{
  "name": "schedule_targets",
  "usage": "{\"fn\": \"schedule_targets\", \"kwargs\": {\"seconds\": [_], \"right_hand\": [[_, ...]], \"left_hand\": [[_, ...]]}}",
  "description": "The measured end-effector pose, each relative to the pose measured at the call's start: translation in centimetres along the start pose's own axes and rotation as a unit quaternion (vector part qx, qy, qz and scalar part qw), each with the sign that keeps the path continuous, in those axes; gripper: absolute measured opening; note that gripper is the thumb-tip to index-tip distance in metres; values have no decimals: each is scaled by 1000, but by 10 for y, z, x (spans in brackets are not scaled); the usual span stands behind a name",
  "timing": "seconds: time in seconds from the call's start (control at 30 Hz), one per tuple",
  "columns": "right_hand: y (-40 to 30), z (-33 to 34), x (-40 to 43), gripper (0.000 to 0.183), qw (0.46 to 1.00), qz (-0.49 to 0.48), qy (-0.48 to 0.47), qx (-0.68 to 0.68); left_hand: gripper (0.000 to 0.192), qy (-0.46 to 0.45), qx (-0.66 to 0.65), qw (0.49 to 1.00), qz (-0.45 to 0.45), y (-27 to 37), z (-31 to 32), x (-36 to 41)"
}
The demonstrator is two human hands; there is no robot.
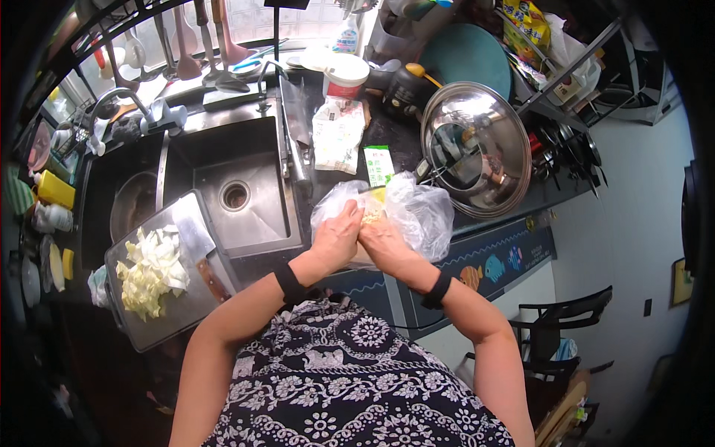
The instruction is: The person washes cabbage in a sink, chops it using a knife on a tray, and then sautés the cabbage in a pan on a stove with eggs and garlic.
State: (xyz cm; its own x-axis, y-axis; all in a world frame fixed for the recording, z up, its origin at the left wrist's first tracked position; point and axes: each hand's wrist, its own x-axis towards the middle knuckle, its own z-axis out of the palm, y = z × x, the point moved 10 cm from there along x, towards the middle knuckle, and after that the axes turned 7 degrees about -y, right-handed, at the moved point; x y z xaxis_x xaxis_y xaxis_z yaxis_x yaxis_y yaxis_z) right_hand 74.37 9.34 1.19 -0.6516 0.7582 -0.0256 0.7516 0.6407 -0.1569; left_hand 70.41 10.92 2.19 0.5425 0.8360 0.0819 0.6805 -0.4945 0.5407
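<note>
Both my hands meet at the counter edge over a crumpled clear plastic bag (420, 215). My left hand (338, 233) and my right hand (385, 245) touch at the fingertips, in front of small pale bits of food (371, 216); what the fingers pinch is hidden. A green and white packet (379, 165) lies just behind the bag. To the left, a grey cutting board (162, 324) bears chopped pale cabbage-like leaves (153, 268) and a cleaver (195, 229) with a wooden handle.
A steel sink (262, 223) lies left of my hands, with the board over its near corner. A large glass pot lid (475, 148) stands at the right. Behind are a white bag (338, 134), a white tub (345, 75) and a dark jar (408, 89). Utensils hang above the sink.
</note>
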Motion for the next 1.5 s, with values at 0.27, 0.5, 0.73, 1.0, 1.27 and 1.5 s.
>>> {"fn": "schedule_targets", "kwargs": {"seconds": [0.27, 0.5, 0.73, 1.0, 1.27, 1.5], "right_hand": [[122, 178, 12, 37, 933, 102, -60, 341], [37, 83, 50, 28, 910, -27, -46, 410], [72, 79, 26, 32, 951, 18, -57, 304], [59, 80, 16, 28, 977, -3, -32, 212], [51, 36, 23, 25, 942, 32, -50, 331], [89, 84, 30, 13, 967, -3, -125, 220]], "left_hand": [[53, 3, -78, 996, 41, 7, -3, -2], [55, 7, -88, 996, -18, -26, 5, -15], [52, 6, -75, 997, 36, -2, 10, -9], [50, -18, -82, 996, 20, 6, 12, -2], [51, -12, -97, 995, 12, -3, 8, -2], [50, 23, -105, 993, 44, 12, -8, 9]]}}
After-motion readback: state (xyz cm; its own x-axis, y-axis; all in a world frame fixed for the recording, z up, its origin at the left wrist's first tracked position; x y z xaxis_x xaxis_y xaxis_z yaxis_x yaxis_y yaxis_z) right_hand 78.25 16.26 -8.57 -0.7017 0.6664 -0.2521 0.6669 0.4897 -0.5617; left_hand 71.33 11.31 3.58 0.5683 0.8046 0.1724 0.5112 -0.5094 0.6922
